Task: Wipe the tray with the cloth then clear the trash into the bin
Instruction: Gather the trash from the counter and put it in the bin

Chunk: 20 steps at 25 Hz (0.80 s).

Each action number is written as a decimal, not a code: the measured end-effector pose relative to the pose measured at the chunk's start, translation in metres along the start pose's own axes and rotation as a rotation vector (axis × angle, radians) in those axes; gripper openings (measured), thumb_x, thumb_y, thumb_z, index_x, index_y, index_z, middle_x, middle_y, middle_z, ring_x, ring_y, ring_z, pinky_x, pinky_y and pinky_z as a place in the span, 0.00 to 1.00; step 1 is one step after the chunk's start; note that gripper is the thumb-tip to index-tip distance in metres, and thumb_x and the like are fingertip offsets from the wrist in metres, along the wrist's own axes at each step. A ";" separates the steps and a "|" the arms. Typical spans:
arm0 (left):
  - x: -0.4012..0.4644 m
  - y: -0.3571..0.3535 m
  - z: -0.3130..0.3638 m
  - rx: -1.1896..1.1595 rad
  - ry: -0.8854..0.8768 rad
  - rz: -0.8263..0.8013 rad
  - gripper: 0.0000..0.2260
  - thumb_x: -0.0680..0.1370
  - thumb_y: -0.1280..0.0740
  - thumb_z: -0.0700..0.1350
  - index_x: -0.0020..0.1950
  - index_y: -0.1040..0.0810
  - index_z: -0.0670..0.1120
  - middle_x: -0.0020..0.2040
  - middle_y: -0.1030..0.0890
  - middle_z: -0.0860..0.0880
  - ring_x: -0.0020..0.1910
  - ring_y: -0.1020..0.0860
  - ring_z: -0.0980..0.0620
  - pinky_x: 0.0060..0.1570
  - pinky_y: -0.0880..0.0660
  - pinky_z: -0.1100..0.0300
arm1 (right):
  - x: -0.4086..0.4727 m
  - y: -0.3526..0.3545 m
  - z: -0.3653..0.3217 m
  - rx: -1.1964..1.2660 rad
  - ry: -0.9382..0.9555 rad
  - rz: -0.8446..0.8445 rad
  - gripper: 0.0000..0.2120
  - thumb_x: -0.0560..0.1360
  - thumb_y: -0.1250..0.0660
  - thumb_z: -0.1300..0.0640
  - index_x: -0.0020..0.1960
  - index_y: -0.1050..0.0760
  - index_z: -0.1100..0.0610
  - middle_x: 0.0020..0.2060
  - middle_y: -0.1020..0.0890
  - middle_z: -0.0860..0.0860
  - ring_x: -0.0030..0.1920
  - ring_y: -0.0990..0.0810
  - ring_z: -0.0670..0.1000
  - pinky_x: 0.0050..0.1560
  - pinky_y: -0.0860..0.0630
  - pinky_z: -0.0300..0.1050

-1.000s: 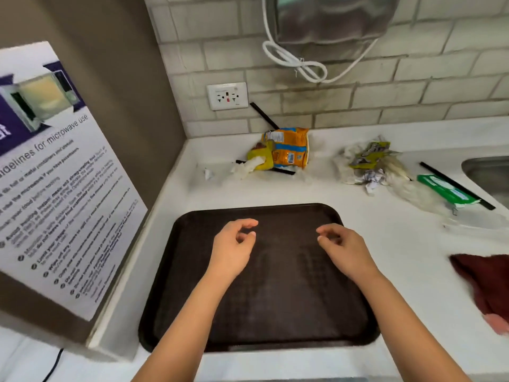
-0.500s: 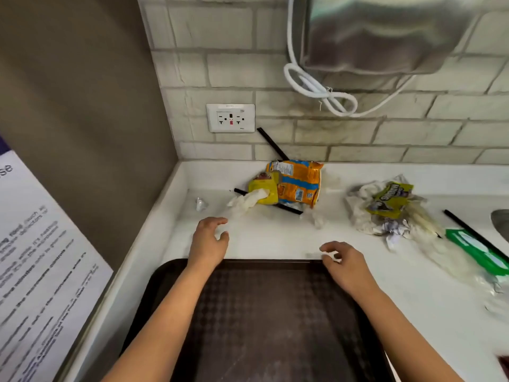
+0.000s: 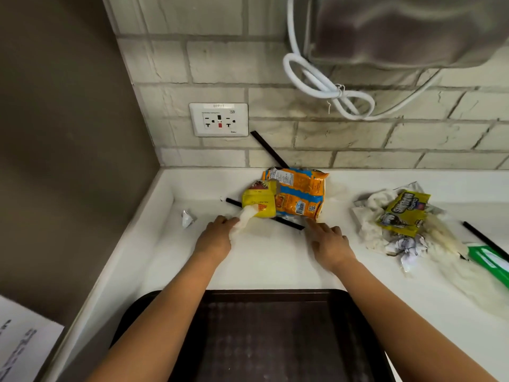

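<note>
The dark brown tray point(image 3: 248, 296) lies at the near edge of the white counter, under my forearms. Beyond it a trash heap sits by the wall: an orange snack bag point(image 3: 300, 194), a yellow wrapper point(image 3: 259, 201), a crumpled white tissue point(image 3: 243, 217) and a black straw point(image 3: 289, 223). My left hand point(image 3: 214, 238) touches the tissue with its fingertips. My right hand point(image 3: 327, 241) reaches with straight fingers to the near right corner of the orange bag. A second heap with a yellow-green wrapper point(image 3: 402, 213) and crumpled paper lies to the right. No cloth or bin is in view.
A small foil scrap point(image 3: 187, 217) lies near the left counter corner. A green packet point(image 3: 490, 260) and another black straw point(image 3: 482, 238) sit at the far right. The wall holds a socket point(image 3: 219, 119), a steel dispenser point(image 3: 399, 28) and a looped white cable point(image 3: 325, 86).
Both hands moved forward off the tray to the trash heap by the wall. The view tilted up, so the dark red cloth at the right left the frame.
</note>
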<state>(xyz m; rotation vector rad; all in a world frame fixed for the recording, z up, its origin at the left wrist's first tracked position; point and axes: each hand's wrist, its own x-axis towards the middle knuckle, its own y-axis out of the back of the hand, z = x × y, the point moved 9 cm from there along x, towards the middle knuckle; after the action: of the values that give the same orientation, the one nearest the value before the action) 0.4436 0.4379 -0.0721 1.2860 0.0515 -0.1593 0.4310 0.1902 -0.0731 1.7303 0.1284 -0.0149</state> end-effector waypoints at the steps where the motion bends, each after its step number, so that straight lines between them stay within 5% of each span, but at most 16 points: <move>1: -0.002 -0.001 -0.003 -0.032 0.011 0.010 0.24 0.78 0.42 0.40 0.74 0.39 0.54 0.69 0.35 0.46 0.65 0.31 0.44 0.62 0.31 0.53 | 0.001 0.000 0.001 -0.012 -0.009 0.014 0.26 0.78 0.46 0.57 0.75 0.46 0.47 0.66 0.31 0.52 0.59 0.31 0.59 0.54 0.31 0.51; 8: -0.023 0.009 -0.016 -0.167 0.063 0.196 0.15 0.76 0.40 0.40 0.63 0.27 0.41 0.63 0.28 0.43 0.58 0.27 0.43 0.55 0.28 0.55 | -0.010 0.000 0.002 0.026 -0.096 0.060 0.19 0.77 0.43 0.58 0.67 0.33 0.54 0.61 0.29 0.54 0.59 0.31 0.59 0.53 0.31 0.50; 12: -0.034 0.020 -0.028 -0.430 0.197 0.240 0.14 0.77 0.40 0.40 0.62 0.27 0.41 0.58 0.22 0.42 0.56 0.23 0.42 0.47 0.29 0.60 | -0.021 0.029 -0.036 0.123 0.013 0.350 0.14 0.71 0.41 0.61 0.54 0.23 0.59 0.54 0.23 0.59 0.52 0.26 0.64 0.48 0.27 0.53; 15: -0.040 0.020 -0.037 -0.507 0.295 0.221 0.12 0.77 0.40 0.43 0.59 0.27 0.41 0.53 0.20 0.41 0.51 0.22 0.42 0.40 0.32 0.62 | -0.010 0.017 -0.080 0.446 0.067 0.137 0.12 0.77 0.42 0.57 0.55 0.25 0.61 0.52 0.21 0.60 0.53 0.23 0.62 0.48 0.27 0.48; 18: -0.047 0.016 -0.029 -0.506 0.219 0.168 0.12 0.77 0.39 0.41 0.61 0.28 0.43 0.53 0.21 0.44 0.51 0.23 0.43 0.40 0.33 0.63 | 0.004 -0.010 -0.103 1.000 -0.224 -0.140 0.23 0.77 0.41 0.43 0.65 0.30 0.58 0.57 0.24 0.55 0.54 0.24 0.57 0.52 0.30 0.46; 20: -0.052 0.014 -0.025 -0.512 0.158 0.147 0.13 0.76 0.38 0.39 0.61 0.27 0.43 0.53 0.21 0.45 0.51 0.22 0.44 0.41 0.31 0.64 | 0.009 -0.018 -0.116 1.239 -0.353 -0.226 0.25 0.75 0.43 0.36 0.60 0.29 0.55 0.53 0.23 0.54 0.46 0.24 0.55 0.45 0.29 0.47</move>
<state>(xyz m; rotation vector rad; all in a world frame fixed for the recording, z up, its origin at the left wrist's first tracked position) 0.3953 0.4706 -0.0593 0.7845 0.1245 0.0806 0.4310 0.3074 -0.0722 2.8932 0.0433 -0.6883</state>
